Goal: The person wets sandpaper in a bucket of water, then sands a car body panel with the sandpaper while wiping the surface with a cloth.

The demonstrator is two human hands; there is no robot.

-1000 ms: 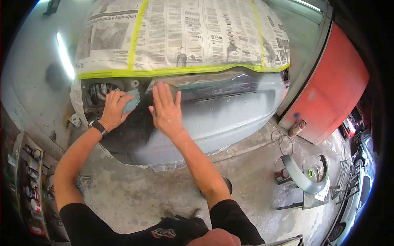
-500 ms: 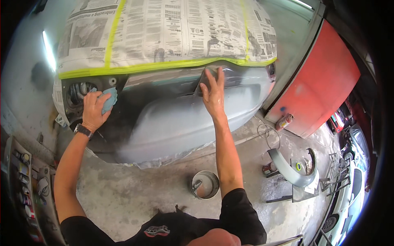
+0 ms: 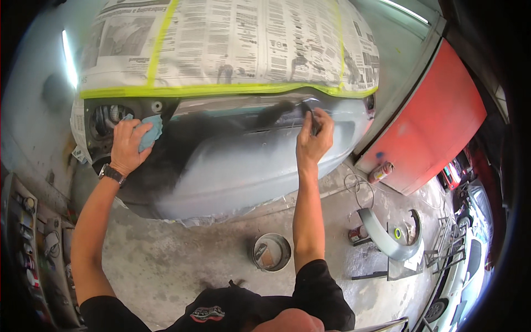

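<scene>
In front of me is a car's rear body panel (image 3: 232,166), patchy with grey and black coating. My left hand (image 3: 127,146) is closed on a crumpled light-blue cloth (image 3: 152,133), resting by the open lamp recess (image 3: 104,119) at the panel's left end. Towards the panel's right side, my right hand (image 3: 315,144) pinches a dark piece of sandpaper (image 3: 316,124) between thumb and fingers, mostly hidden by the hand. Whether the sandpaper touches the surface, I cannot tell. Above the panel, newspaper (image 3: 238,50) covers the car, edged with yellow-green masking tape (image 3: 221,89).
A metal bucket (image 3: 286,252) with items inside stands on the concrete floor. Right of it are a grey curved car part (image 3: 381,238) on a stand and a can (image 3: 358,235). A red panel (image 3: 426,122) leans at the right, a bottle (image 3: 381,172) near it. Shelves (image 3: 27,243) hold cans at left.
My right hand has moved right along the panel, from fingers spread flat over the sandpaper to pinching it. My left hand stays by the lamp recess with the cloth. The view has shifted slightly.
</scene>
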